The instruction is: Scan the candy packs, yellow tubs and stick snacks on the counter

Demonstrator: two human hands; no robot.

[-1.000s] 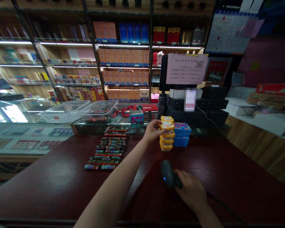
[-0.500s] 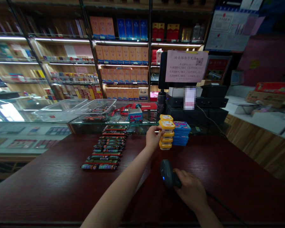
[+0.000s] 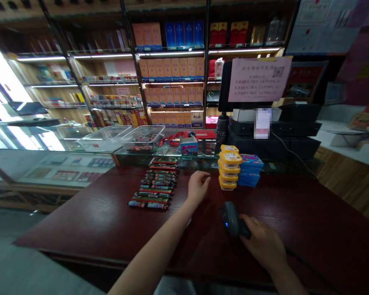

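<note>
A gap parts left fingers (image 3: 204, 174) from yellow tubs (image 3: 229, 168); blue boxes (image 3: 250, 169) block beyond.

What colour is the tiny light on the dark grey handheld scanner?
The tiny light glows blue, clearest in the head view.

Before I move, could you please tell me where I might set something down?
Bare tabletop lies left of the slim packets, and right of the right hand holding the scanner. The back is crowded: yellow-lidded tubs stand beside blue boxes.
</note>
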